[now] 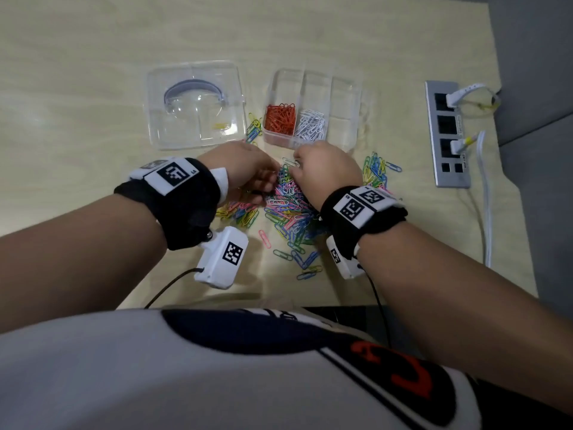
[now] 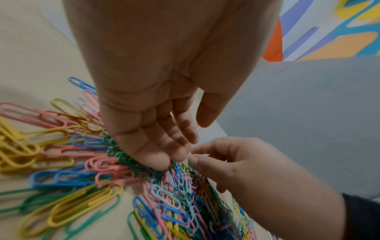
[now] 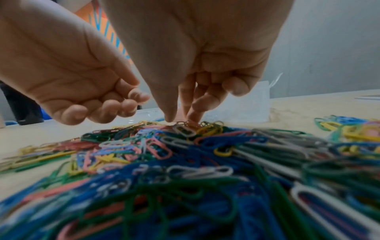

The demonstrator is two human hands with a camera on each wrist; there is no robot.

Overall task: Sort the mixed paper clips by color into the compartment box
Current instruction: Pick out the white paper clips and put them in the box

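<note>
Here our right hand (image 1: 325,172) reaches its fingertips (image 3: 171,116) down, pinching at a white clip (image 1: 290,162) atop the mixed clips (image 1: 288,209). Our left hand (image 1: 245,172) hangs loose, holding nothing. The compartment box (image 1: 344,97) sits at twelve o'clock from the pile.

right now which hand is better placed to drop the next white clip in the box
Right. The right hand already has its fingertips on a white clip at the pile's far edge, just below the white compartment. The left hand hovers, holding nothing.

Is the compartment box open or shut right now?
Open: the compartment box has no cover, its orange clips exposed, and the clear lid lies beside it.
</note>
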